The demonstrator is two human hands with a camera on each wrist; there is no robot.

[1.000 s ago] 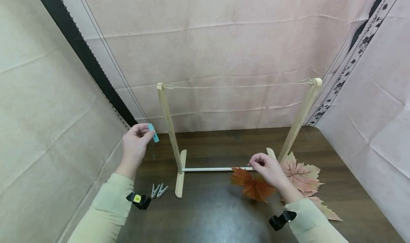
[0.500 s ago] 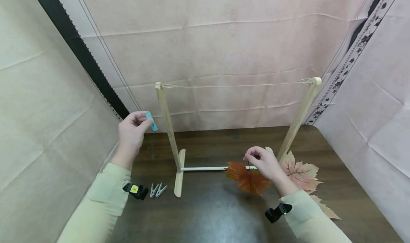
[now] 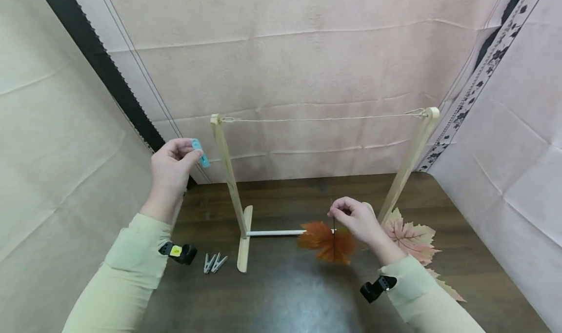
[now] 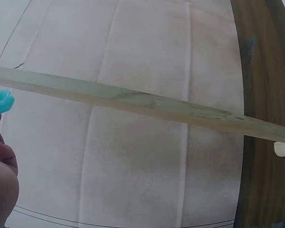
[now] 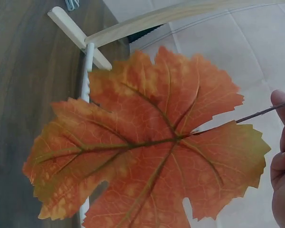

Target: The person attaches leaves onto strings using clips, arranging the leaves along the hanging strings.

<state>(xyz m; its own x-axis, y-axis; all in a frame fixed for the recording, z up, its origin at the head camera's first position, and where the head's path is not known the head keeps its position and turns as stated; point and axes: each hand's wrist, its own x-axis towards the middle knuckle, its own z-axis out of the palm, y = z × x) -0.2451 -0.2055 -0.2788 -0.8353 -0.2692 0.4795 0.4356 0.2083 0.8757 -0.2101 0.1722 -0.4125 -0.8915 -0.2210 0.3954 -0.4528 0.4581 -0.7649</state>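
Note:
My left hand (image 3: 171, 169) pinches a light-blue clothespin (image 3: 200, 153) between thumb and fingers, just left of the wooden frame's left post (image 3: 227, 172). In the left wrist view the clothespin (image 4: 1, 102) shows at the left edge, beside the post. With thumb and fingertips, my right hand (image 3: 356, 219) grips the thin dark stem of an orange artificial maple leaf (image 3: 327, 244). The leaf hangs below the fingers, overlapping the white crossbar (image 3: 272, 233). Its broad veined face (image 5: 147, 142) fills the right wrist view. A string (image 3: 325, 119) runs between the tops of both posts, above the hands.
Two grey clothespins (image 3: 214, 263) lie on the dark wooden table (image 3: 281, 294) near the frame's left foot (image 3: 244, 255). Pinkish-green leaves (image 3: 410, 238) lie by the right post (image 3: 408, 162). Pale cloth (image 3: 316, 69) hangs behind and on both sides.
My left hand has risen and moved left with the blue clothespin. My right hand has moved left and slightly up, carrying the orange leaf along.

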